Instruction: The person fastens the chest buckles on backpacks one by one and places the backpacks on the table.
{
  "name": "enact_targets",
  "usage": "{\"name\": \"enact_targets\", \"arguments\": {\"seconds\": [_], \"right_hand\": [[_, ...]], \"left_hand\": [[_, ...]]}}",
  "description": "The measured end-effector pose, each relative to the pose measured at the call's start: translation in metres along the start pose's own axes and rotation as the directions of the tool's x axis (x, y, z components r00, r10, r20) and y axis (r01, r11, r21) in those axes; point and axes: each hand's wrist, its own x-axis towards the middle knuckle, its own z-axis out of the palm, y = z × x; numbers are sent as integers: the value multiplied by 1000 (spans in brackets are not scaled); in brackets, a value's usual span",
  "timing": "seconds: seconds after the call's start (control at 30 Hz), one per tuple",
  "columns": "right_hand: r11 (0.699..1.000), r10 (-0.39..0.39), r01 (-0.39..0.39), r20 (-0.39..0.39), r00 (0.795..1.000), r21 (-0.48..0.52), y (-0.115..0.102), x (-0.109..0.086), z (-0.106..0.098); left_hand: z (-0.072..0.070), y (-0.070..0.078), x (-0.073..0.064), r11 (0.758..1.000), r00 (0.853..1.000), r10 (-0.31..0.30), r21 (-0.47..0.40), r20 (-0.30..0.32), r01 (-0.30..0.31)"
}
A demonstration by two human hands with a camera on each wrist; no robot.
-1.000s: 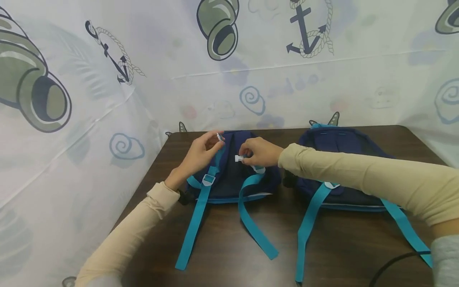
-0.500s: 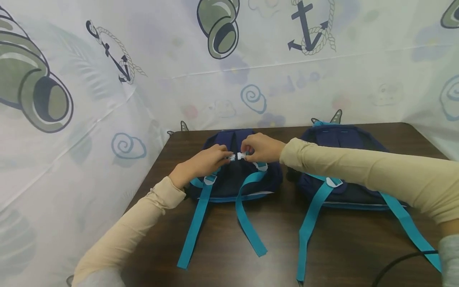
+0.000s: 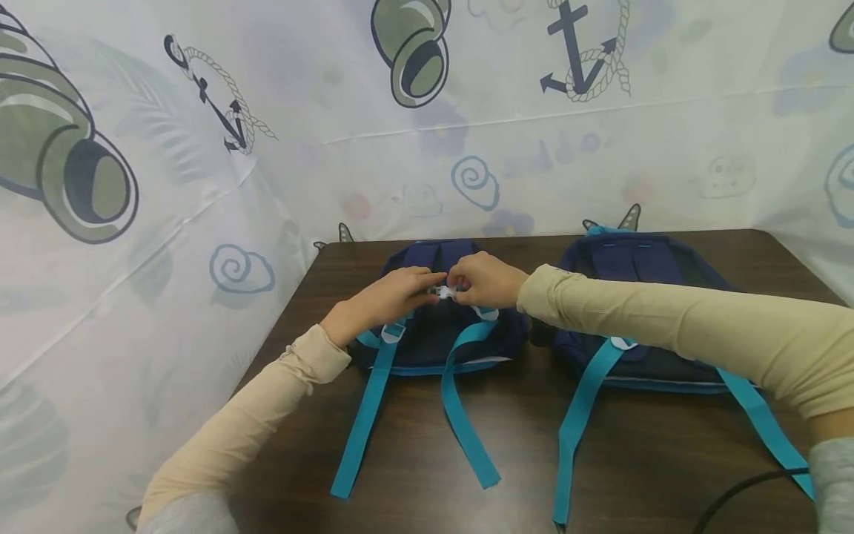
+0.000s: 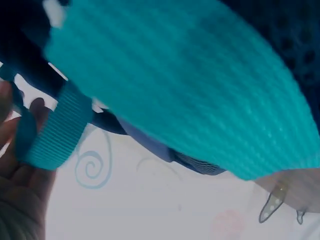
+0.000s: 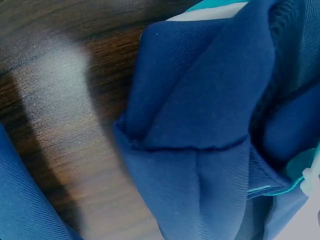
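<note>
Over the near-left navy backpack [image 3: 427, 345], a white plastic buckle [image 3: 445, 293] lies between my two hands, its halves touching or nearly so. My left hand [image 3: 390, 297] pinches the left half, and my right hand [image 3: 490, 280] pinches the right half between thumb and fingers. Teal webbing straps [image 3: 365, 423] with white adjusters hang from the backpack onto the table. In the left wrist view, a teal strap [image 4: 185, 90] fills much of the picture, with part of the left hand [image 4: 22, 195] at the edge. Fingers hide whether the buckle is fully joined.
A second navy backpack [image 3: 640, 363] stands to the right, partly behind my right sleeve, its teal straps [image 3: 580, 430] trailing forward. A black cable [image 3: 740, 482] crosses the front right of the brown table [image 3: 414, 475]. A printed cloth [image 3: 387, 170] hangs behind.
My left hand has come right and down with its buckle half to meet the other half. The gap between the two halves has narrowed. My right hand has barely moved.
</note>
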Motion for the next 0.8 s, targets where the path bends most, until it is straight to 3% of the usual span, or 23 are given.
{"name": "enact_targets", "arguments": {"seconds": [0.17, 0.3, 0.37, 0.47, 0.6, 0.7, 0.8], "right_hand": [[1000, -9, 10, -32, 999, 23, 0, -7, 6], [999, -45, 46, -37, 998, 28, 9, -13, 12], [999, -42, 42, -22, 999, -3, 15, -15, 12], [996, 18, -17, 9, 1000, -89, 29, -20, 5], [977, 118, -111, 25, 993, -183, 50, -35, -10], [970, 145, -139, 20, 989, -201, 65, -51, -19], [962, 184, -179, 3, 983, -205, 80, -71, -26]], "left_hand": [[5, -4, 3, 996, 998, 58, -66, -34, -60], [9, -1, 4, 995, 997, 76, -55, -33, -78], [9, 1, 7, 999, 999, 42, -4, -21, -42], [6, 3, 18, 995, 998, -62, 80, 25, 60], [4, 9, 37, 975, 972, -192, 139, 134, 174], [6, 15, 48, 971, 955, -218, 145, 201, 191], [9, 21, 56, 970, 951, -216, 156, 221, 185]]}}
